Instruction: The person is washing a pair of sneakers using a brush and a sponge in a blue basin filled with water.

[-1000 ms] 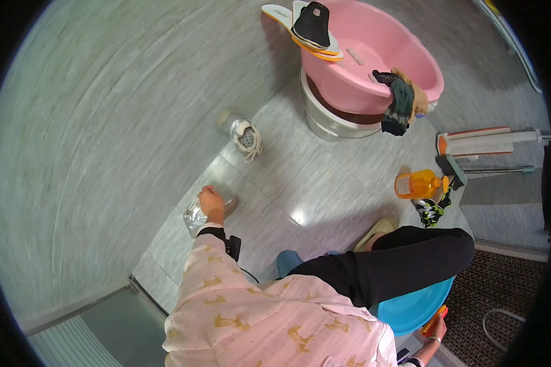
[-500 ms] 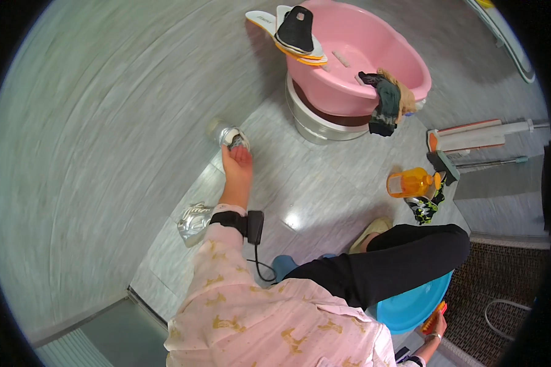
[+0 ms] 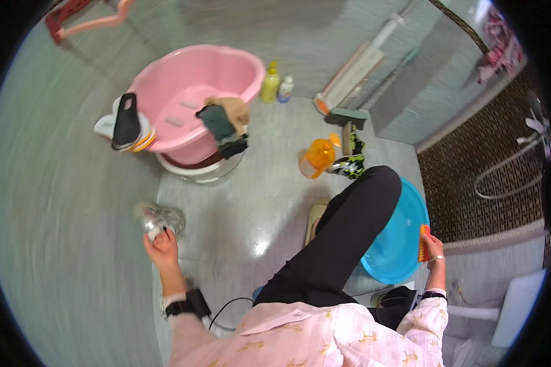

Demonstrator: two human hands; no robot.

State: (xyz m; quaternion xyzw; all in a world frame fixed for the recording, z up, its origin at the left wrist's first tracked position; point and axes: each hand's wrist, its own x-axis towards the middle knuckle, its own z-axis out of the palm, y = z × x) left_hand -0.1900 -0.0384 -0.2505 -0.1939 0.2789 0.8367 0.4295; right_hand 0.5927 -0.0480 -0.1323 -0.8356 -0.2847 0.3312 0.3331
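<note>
My left hand (image 3: 161, 249) reaches down beside the wall, its fingers curled at the near end of a silver-grey shoe (image 3: 165, 219). The shoe is shiny and a little blurred, and the exact grip on it is partly hidden. Over on the right, my right hand (image 3: 433, 248) is closed round an orange-red scrub brush (image 3: 423, 243) at the rim of a light blue basin (image 3: 417, 196). My raised knee, in black trousers, covers part of that basin.
A pink tub (image 3: 165, 67) rests on a metal bucket (image 3: 209, 175); insoles (image 3: 127, 121) and dark cloth (image 3: 219, 125) hang over its rim. An orange bottle (image 3: 318, 158) stands near black-and-green patterned shoes (image 3: 349, 165). Behind are a yellow bottle (image 3: 270, 84), a mop (image 3: 355, 70) and a broom (image 3: 346, 117).
My view has swung to the right, bringing the blue basin and brush further in. The left hand stays at the shoe; the right still holds the brush. The second silver shoe no longer shows.
</note>
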